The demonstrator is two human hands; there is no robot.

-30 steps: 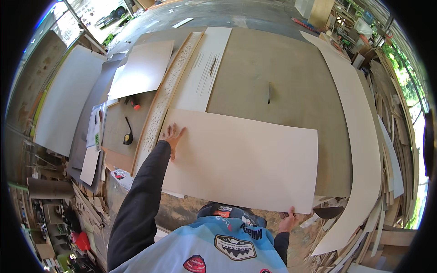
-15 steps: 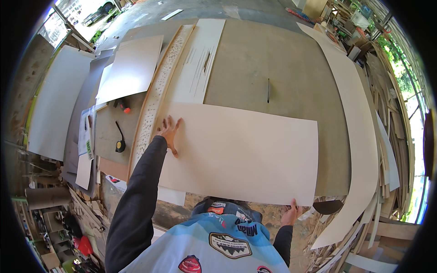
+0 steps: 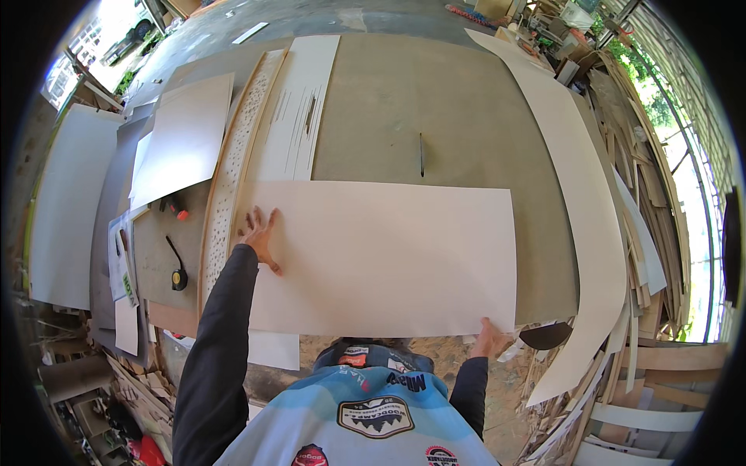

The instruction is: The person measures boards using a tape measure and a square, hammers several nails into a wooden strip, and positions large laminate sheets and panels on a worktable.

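A large pale rectangular sheet (image 3: 381, 256) lies flat across the near part of the work table (image 3: 373, 109). My left hand (image 3: 260, 239) rests on its left end, fingers spread wide. At the near right corner, my right hand (image 3: 491, 339) grips the sheet's edge, thumb on top and the other fingers partly hidden. Along the sheet's left end runs a long speckled strip with wooden edges (image 3: 237, 167). Beyond the sheet, a white panel with dark slits (image 3: 299, 116) extends toward the far edge.
A thin dark stick (image 3: 422, 155) lies on the table. To the left are a tape measure (image 3: 179, 278), a red-tipped tool (image 3: 179, 212) and shiny sheets (image 3: 183, 132). A long curved pale strip (image 3: 575, 179) borders the right side, with stacked offcuts (image 3: 645, 171) beyond.
The whole view has shifted and turned a little. The sheet's near and far edges now appear more level. My right thumb reaches farther over the near edge; my left hand stays spread on the sheet.
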